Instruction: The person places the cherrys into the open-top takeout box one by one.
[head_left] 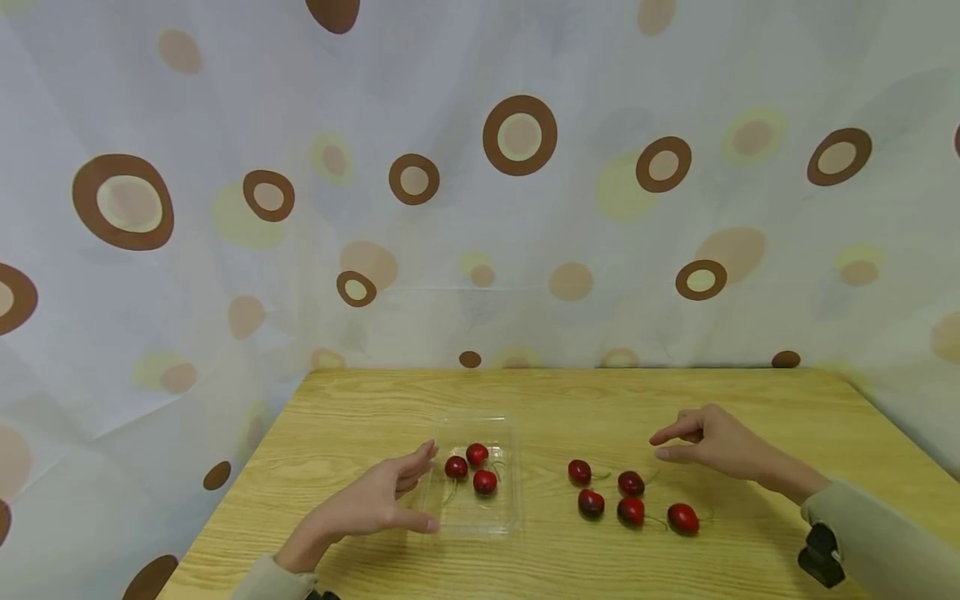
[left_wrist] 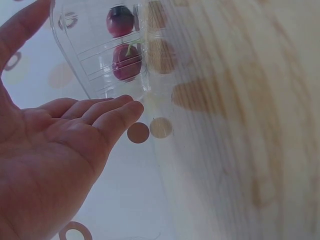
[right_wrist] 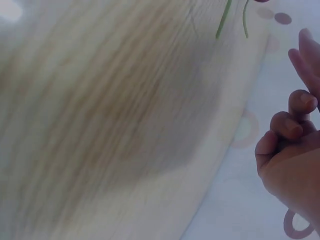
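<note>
A clear plastic box sits on the table with three dark red cherries in it, one of them a stemmed cherry. My left hand is at the box's left side, thumb spread from fairly straight fingers; contact with the box is unclear. In the left wrist view, the box wall stands just beyond the fingertips. Right of the box lie several loose cherries, among them a cherry nearest the right side. My right hand hovers behind and right of them, thumb and forefinger apart, holding nothing.
The wooden table reaches back to a pale curtain patterned with brown and yellow circles. A black band is worn at the right sleeve. Green stems show at the top of the right wrist view.
</note>
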